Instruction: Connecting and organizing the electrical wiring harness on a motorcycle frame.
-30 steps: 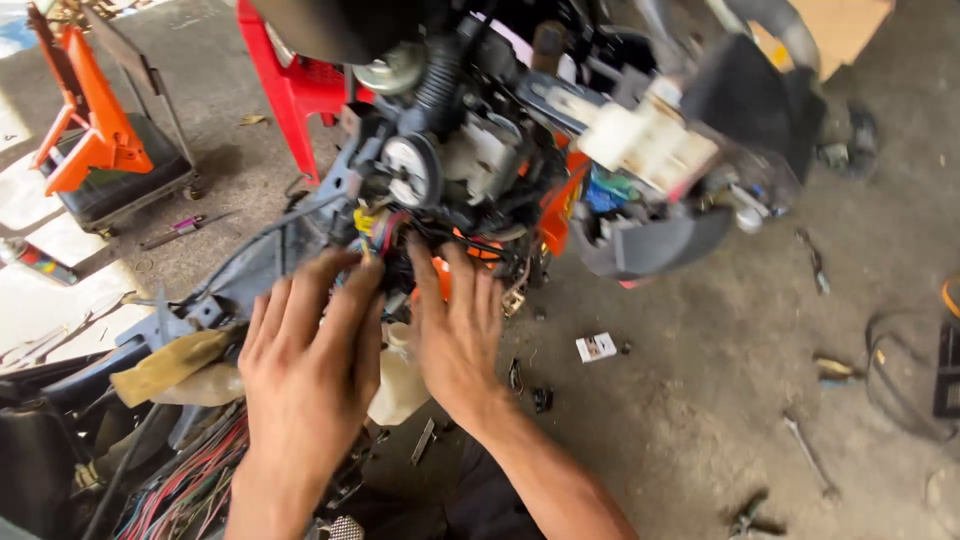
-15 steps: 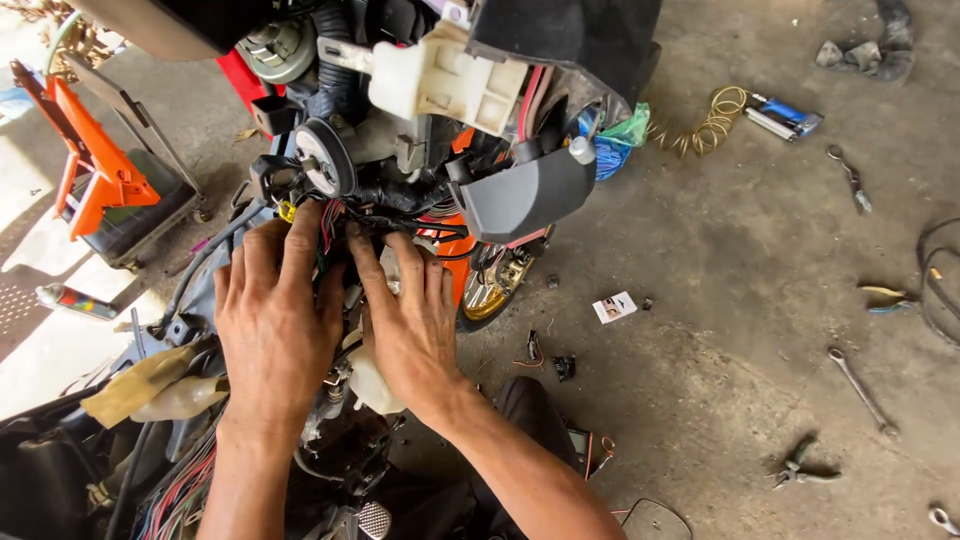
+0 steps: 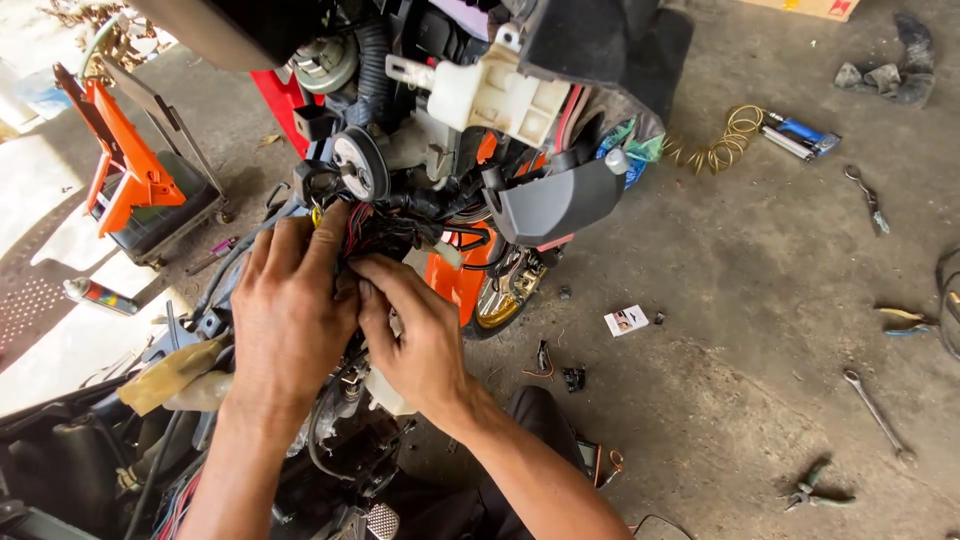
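Both hands are buried in the stripped front of a scooter: the left hand [image 3: 290, 320] lies flat with its fingers curled over a tangled bundle of red and black wires [image 3: 385, 232], and the right hand [image 3: 415, 340] pinches into the same bundle from below, fingertips together on the wires. The bundle sits just under a round black-and-silver horn-like disc [image 3: 358, 165] and a white plastic reservoir [image 3: 495, 95], beside a grey plastic panel [image 3: 555, 203]. Around them spreads a stained grey concrete floor [image 3: 740, 400], littered with a silver spanner [image 3: 878, 412], green-handled pliers [image 3: 815, 492], a coiled yellow hose [image 3: 725, 145] and an orange metal stand [image 3: 125, 170].
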